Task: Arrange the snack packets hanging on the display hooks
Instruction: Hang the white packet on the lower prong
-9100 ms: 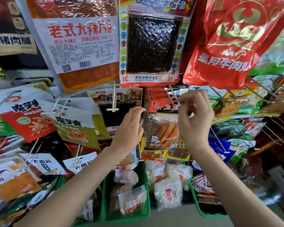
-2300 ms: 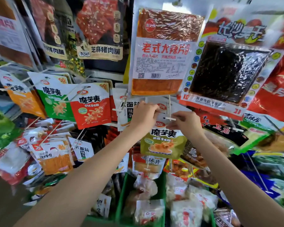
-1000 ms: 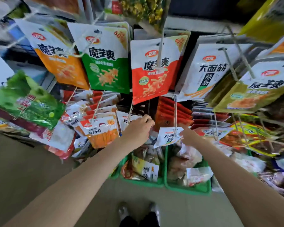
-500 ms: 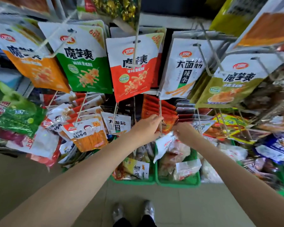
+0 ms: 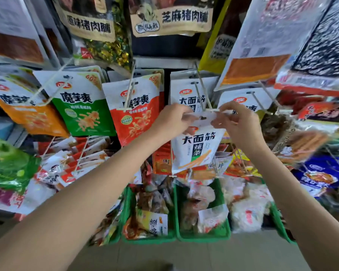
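A white snack packet (image 5: 198,147) with black characters and an orange strip hangs between my hands. My left hand (image 5: 172,120) pinches its top left corner. My right hand (image 5: 237,124) pinches its top right corner. The packet's top edge sits just under the tip of a white display hook (image 5: 203,94). On that hook, behind my hands, hang more white packets of the same kind (image 5: 186,94).
Orange (image 5: 27,114), green (image 5: 84,110) and red (image 5: 135,116) packets hang on hooks to the left. Large jerky bags (image 5: 170,16) hang above. Green baskets (image 5: 204,234) of loose snacks stand below. More packets crowd the right side (image 5: 321,173).
Both hands rose from the lower hook row to the upper one, carrying the white packet up to the hook tip. The view tilted upward.
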`<state>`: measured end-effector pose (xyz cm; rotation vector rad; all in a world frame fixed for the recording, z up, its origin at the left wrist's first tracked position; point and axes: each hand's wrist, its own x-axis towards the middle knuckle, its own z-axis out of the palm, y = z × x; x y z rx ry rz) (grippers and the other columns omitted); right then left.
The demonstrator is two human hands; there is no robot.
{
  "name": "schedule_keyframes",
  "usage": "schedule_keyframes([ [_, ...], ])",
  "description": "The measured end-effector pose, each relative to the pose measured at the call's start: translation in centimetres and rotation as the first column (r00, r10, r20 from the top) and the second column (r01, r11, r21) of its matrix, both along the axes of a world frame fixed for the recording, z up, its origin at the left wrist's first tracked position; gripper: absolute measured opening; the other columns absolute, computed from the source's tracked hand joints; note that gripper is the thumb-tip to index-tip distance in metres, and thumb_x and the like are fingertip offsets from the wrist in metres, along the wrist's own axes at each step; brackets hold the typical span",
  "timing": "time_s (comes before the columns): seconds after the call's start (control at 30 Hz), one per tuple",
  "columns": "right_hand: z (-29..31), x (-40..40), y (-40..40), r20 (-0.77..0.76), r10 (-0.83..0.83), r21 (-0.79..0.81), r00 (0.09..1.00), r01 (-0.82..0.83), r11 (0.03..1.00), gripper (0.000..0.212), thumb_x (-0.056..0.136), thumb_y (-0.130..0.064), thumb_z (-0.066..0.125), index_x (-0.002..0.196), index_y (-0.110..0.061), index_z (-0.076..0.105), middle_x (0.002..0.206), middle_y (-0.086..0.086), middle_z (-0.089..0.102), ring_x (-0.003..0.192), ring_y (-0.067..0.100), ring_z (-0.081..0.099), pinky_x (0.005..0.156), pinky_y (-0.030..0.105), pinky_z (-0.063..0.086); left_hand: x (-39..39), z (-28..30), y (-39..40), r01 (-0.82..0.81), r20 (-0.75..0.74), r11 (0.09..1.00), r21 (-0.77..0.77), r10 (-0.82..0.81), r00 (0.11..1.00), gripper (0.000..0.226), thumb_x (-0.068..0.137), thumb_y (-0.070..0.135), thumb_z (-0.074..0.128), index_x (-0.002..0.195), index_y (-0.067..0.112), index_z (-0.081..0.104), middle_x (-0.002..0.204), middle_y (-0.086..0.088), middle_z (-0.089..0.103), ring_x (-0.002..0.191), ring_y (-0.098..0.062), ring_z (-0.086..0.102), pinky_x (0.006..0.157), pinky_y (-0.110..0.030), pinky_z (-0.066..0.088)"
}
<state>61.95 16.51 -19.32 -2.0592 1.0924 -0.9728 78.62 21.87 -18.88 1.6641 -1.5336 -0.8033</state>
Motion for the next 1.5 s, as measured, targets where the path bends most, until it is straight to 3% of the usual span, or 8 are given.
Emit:
schedule_keyframes([
  [0.2,-0.1,0.0,-1.2,0.135,-0.107,-0.088,0.985,0.120,0.989,0.020,0.084,0.005,0.048,0.081,-0.011,0.059,0.066,0.003,0.064,0.063,0.019,0.066,0.070,0.033,0.055,-0.6,1.1,-1.6,0.020,0.043,0.999,-0.049,-0.018,0.999,0.013,0.093,0.007,0.051,0.083,0.008,0.058,0.076,-0.001,0.061,0.061,0.000,0.067,0.055,-0.019,0.055],
  [0.43,-1.1,1.3,-3.4,-0.002,-0.090,-0.125,0.996,0.089,0.988,0.024,0.084,0.007,0.047,0.090,-0.002,0.069,0.087,0.011,0.066,0.078,0.023,0.065,0.067,0.011,0.044,0.4,-0.3,-4.5,-0.114,0.187,0.993,-0.040,0.119,0.975,0.016,0.090,0.008,0.050,0.086,0.006,0.066,0.085,-0.012,0.071,0.075,-0.020,0.070,0.073,-0.036,0.057],
  [0.7,-1.2,2.9,-6.7,-0.014,0.088,0.151,0.996,-0.085,0.985,0.049,0.086,0.013,0.032,0.132,-0.002,0.043,0.141,0.002,0.037,0.133,0.015,0.040,0.094,0.021,0.040,0.4,-1.3,-6.2,-0.240,0.264,0.953,-0.184,0.283,0.922,0.059,0.089,0.002,0.051,0.142,0.014,0.029,0.154,-0.007,0.016,0.114,-0.015,0.048,0.078,-0.017,0.045],
  [0.87,-3.7,0.1,-4.4,0.072,0.023,0.095,0.997,-0.030,0.995,0.045,0.083,0.016,0.032,0.112,-0.002,0.061,0.120,0.000,0.058,0.103,0.006,0.057,0.090,0.016,0.046,-1.3,-6.0,-1.5,-0.216,0.196,0.879,-0.425,0.322,0.926,0.041,0.082,-0.009,0.049,0.121,0.003,0.047,0.131,-0.013,0.039,0.103,-0.014,0.052,0.079,-0.024,0.049],
  [1.0,-7.3,-0.4,-2.0,-0.022,0.068,0.247,0.997,-0.061,0.967,0.043,0.078,0.019,0.031,0.079,-0.008,0.065,0.075,0.002,0.066,0.061,-0.005,0.061,0.067,0.011,0.051,-1.9,-11.2,2.6,-0.144,0.287,0.964,-0.225,0.207,0.935,0.035,0.083,-0.008,0.047,0.116,0.004,0.050,0.123,-0.008,0.043,0.099,-0.019,0.056,0.078,-0.028,0.049],
  [1.2,-12.1,4.6,0.8,-0.258,0.368,0.392,0.893,-0.252,0.885,0.041,0.083,0.013,0.034,0.079,-0.014,0.064,0.078,-0.002,0.064,0.056,-0.001,0.060,0.054,0.007,0.041,1.8,-14.8,7.1,-0.186,0.390,0.981,0.061,0.148,0.909,0.033,0.090,0.000,0.044,0.121,0.009,0.048,0.128,-0.003,0.038,0.089,-0.014,0.056,0.061,-0.011,0.038],
  [1.33,-15.3,10.1,2.1,-0.453,0.536,0.415,0.712,-0.364,0.834,0.033,0.089,0.003,0.043,0.116,-0.004,0.060,0.118,0.006,0.059,0.104,0.020,0.059,0.083,0.020,0.049,6.3,-16.1,10.1,-0.296,0.414,0.938,0.179,0.202,0.888,0.030,0.092,0.004,0.042,0.120,0.012,0.048,0.133,-0.004,0.035,0.079,-0.024,0.062,0.062,-0.035,0.049],
  [1.5,-20.0,19.0,3.6,-0.548,0.676,0.533,0.493,-0.416,0.737,0.050,0.092,-0.003,0.040,0.142,-0.003,0.029,0.154,0.005,0.018,0.134,0.023,0.036,0.102,0.028,0.031,11.9,-17.4,13.1,-0.349,0.445,0.889,0.295,0.196,0.874,0.033,0.094,0.007,0.040,0.126,0.011,0.045,0.134,-0.004,0.033,0.051,-0.018,0.045,0.049,-0.026,0.037],
])
